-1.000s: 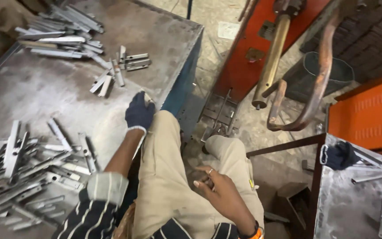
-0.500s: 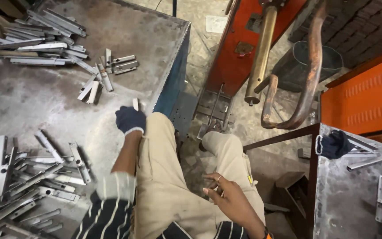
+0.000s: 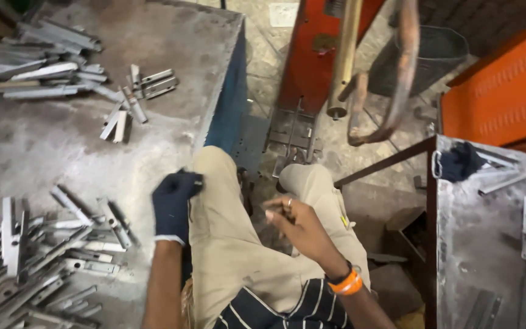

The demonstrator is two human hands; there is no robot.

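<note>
My left hand (image 3: 175,198) wears a dark blue glove and rests at the near edge of the grey metal table (image 3: 50,152), against my left thigh. Its fingers are curled around a small metal piece (image 3: 198,181), of which only the tip shows. To its left lies a heap of flat metal strips (image 3: 44,256). My right hand (image 3: 293,222) is bare, with a ring and an orange wristband. It hovers over my lap between my knees, fingers loosely bent, nothing visible in it.
More metal strips (image 3: 44,73) lie at the table's far left, and a few loose ones (image 3: 135,100) near the middle. Copper welder arms (image 3: 397,79) hang from a red machine (image 3: 308,61) ahead. A second metal table (image 3: 488,244) with strips and a dark cloth (image 3: 458,161) stands on the right.
My gloved left hand has drawn back along the table edge toward my body. My right hand has lifted and shifted left over my lap.
</note>
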